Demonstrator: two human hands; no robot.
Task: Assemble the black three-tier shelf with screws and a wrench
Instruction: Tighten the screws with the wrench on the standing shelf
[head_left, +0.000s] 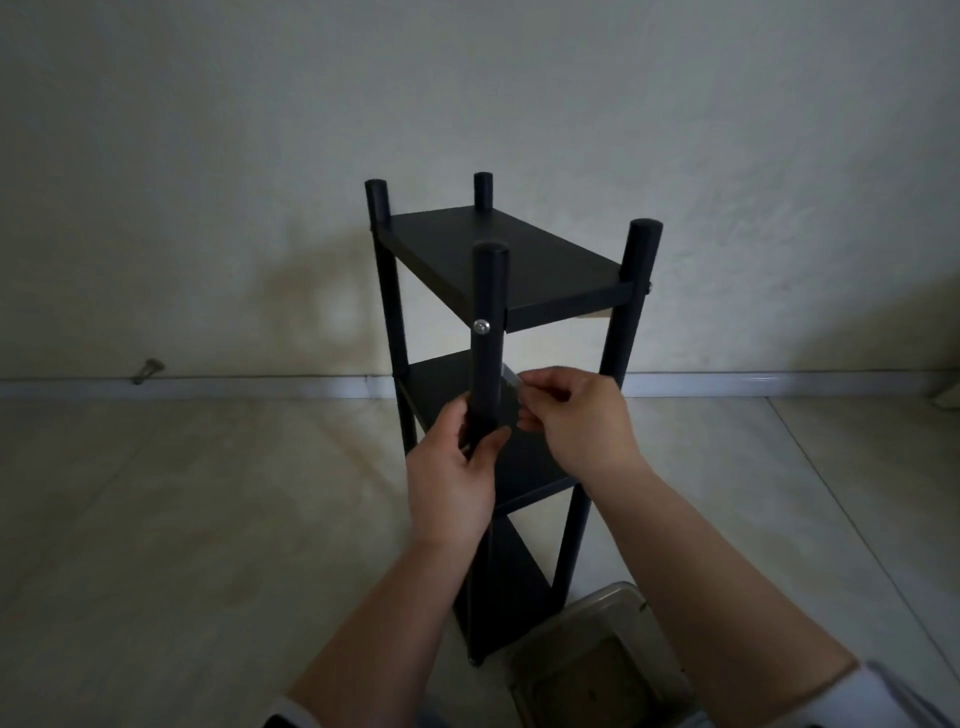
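Observation:
The black three-tier shelf (511, 260) stands upright on the floor by the wall, with four round posts and three boards. A silver screw (481, 326) shows in the near post at the top board. My left hand (457, 467) grips that near post at the height of the middle board. My right hand (576, 415) is just right of the post and pinches a small clear plastic piece (510, 378), possibly a bag. No wrench is visible.
A clear plastic container (597, 660) sits on the floor at the shelf's near right foot. A small metal piece (147, 370) lies by the baseboard at the left. Pale tiled floor lies on both sides.

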